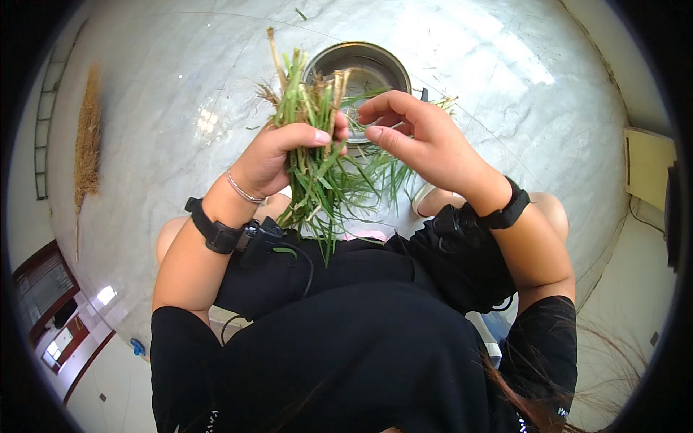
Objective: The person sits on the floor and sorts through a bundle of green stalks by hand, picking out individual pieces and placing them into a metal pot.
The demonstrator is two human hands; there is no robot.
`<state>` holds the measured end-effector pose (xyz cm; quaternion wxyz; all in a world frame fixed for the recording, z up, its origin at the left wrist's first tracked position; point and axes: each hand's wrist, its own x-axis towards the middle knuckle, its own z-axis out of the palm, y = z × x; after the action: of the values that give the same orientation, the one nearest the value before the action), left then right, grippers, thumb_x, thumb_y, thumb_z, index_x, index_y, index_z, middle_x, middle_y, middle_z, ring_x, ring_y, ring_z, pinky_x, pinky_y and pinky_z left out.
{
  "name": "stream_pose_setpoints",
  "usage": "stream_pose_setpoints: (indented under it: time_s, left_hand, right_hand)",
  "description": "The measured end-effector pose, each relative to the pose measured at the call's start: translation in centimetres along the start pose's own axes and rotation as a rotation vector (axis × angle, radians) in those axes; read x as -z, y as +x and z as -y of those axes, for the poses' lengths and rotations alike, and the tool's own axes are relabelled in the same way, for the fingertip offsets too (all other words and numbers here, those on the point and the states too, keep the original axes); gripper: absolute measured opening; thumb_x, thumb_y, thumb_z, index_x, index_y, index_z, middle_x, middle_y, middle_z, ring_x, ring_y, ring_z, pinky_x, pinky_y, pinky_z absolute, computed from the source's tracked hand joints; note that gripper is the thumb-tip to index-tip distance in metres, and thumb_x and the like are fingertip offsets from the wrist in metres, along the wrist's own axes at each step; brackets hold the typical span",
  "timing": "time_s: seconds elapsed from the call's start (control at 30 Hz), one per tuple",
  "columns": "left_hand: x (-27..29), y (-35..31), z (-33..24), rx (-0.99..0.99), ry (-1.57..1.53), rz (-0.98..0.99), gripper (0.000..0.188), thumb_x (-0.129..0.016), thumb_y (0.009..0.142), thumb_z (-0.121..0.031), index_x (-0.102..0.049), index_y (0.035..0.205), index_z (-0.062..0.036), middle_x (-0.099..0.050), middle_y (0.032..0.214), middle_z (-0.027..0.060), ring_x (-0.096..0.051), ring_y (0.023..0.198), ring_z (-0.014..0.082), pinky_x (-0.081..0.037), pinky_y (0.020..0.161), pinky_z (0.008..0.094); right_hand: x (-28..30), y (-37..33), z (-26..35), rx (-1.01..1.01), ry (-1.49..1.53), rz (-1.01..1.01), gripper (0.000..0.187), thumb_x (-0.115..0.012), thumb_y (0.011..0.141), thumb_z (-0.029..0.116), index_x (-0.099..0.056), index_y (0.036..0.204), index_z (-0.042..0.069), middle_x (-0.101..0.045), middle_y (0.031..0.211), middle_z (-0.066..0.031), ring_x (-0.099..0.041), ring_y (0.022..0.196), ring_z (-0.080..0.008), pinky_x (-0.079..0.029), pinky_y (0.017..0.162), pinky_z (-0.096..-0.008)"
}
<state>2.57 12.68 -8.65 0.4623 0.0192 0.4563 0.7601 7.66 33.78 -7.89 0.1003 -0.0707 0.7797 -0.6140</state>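
Note:
My left hand is closed around a thick bunch of green stalks with long narrow leaves. Pale, partly dry stem ends and some brown rootlets point away from me, while the leaves hang down toward my lap. Just right of the bunch is my right hand, its fingers bent and its thumb apart from them, with nothing visible between them. Beyond both hands a round metal pot sits on the floor, partly hidden by the stalks and my right hand. More green leaves lie below and beside the right hand.
A straw broom lies along the left side of the glossy marble-patterned floor. A bit of leaf is at the far edge, and another leaf rests on my lap. A pale yellow box-like object is at the right wall.

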Motion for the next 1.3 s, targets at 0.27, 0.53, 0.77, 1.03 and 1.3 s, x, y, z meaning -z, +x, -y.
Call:
stream_pose_setpoints:
  time_s: [0.27, 0.53, 0.77, 1.03, 1.3]
  left_hand:
    - [-2.4, 1.6, -1.2, -0.032, 0.026, 0.038, 0.026, -0.055, 0.079, -0.009, -0.056, 0.103, 0.0003, -0.059, 0.092, 0.0088, -0.058, 0.084, 0.0173, -0.049, 0.076, 0.0284]
    - [-2.9, 2.9, -2.2, -0.017, 0.060, -0.111, 0.027, -0.050, 0.085, -0.018, -0.056, 0.102, 0.0020, -0.061, 0.093, 0.0105, -0.060, 0.083, 0.0173, -0.050, 0.074, 0.0292]
    - [-1.4, 2.6, -2.1, -0.078, 0.076, -0.263, 0.022, -0.056, 0.083, -0.016, -0.058, 0.097, 0.0014, -0.062, 0.087, 0.0084, -0.060, 0.077, 0.0163, -0.050, 0.072, 0.0278]
    - [-0.9, 1.3, -1.9, -0.034, 0.089, -0.295, 0.022, -0.054, 0.085, -0.016, -0.056, 0.099, 0.0006, -0.061, 0.085, 0.0068, -0.058, 0.071, 0.0122, -0.050, 0.068, 0.0255]
    - [-2.0, 0.7, -2.3, 0.019, 0.086, -0.220, 0.022, -0.060, 0.081, -0.015, -0.058, 0.096, 0.0008, -0.061, 0.083, 0.0077, -0.060, 0.072, 0.0138, -0.050, 0.066, 0.0247]
  right_hand:
    - [0.4, 2.1, 1.8, 0.019, 0.331, -0.068, 0.019, -0.058, 0.082, 0.011, -0.056, 0.090, -0.006, -0.061, 0.071, -0.0070, -0.060, 0.065, -0.0116, -0.047, 0.062, -0.0234]
    - [2.1, 3.5, 0.8, -0.028, 0.399, -0.184, 0.015, -0.058, 0.083, 0.015, -0.059, 0.087, 0.000, -0.061, 0.078, -0.0014, -0.054, 0.072, -0.0074, -0.042, 0.067, -0.0188]
    - [3.6, 3.7, -0.6, -0.121, 0.620, -0.250, 0.014, -0.060, 0.083, 0.018, -0.061, 0.089, 0.005, -0.055, 0.074, 0.0042, -0.046, 0.064, -0.0031, -0.038, 0.061, -0.0172]
    - [4.2, 3.9, -1.1, 0.119, -0.327, -0.321, 0.020, -0.058, 0.083, 0.012, -0.059, 0.099, 0.000, -0.059, 0.080, -0.0026, -0.054, 0.071, -0.0090, -0.044, 0.065, -0.0225]
    - [2.2, 3.5, 0.9, 0.107, -0.172, -0.189, 0.021, -0.059, 0.081, 0.011, -0.059, 0.099, -0.002, -0.060, 0.083, -0.0039, -0.055, 0.076, -0.0098, -0.045, 0.071, -0.0232]
